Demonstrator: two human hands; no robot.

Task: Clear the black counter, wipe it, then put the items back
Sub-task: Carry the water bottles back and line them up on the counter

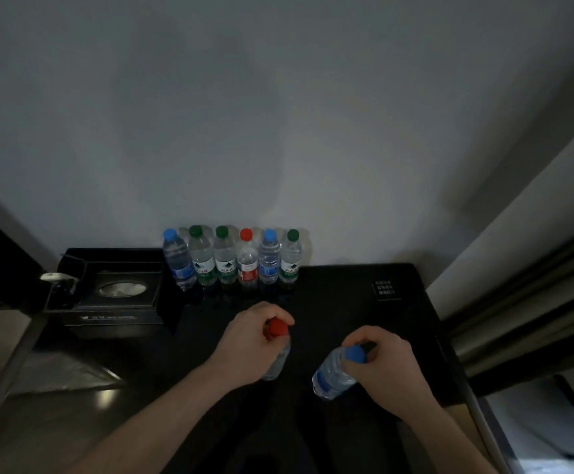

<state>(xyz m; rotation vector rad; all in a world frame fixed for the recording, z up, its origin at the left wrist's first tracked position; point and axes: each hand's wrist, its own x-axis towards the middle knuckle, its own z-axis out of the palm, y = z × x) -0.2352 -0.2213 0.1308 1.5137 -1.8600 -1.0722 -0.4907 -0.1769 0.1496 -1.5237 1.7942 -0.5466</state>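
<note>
My left hand (pixel 248 336) grips a clear water bottle with a red cap (pixel 276 329) by its neck, held above the black counter (pixel 347 302). My right hand (pixel 386 367) holds a second water bottle with a blue cap (pixel 335 374), tilted with its base toward the lower left. Both bottles hang over the middle of the counter. Against the back wall stands a row of several water bottles (pixel 234 261) with blue, green and red caps.
A black tissue box (pixel 121 292) sits in a black tray at the counter's left, with a small white item beside it. A small black sign (pixel 385 289) lies at the back right. Curtains hang on the right.
</note>
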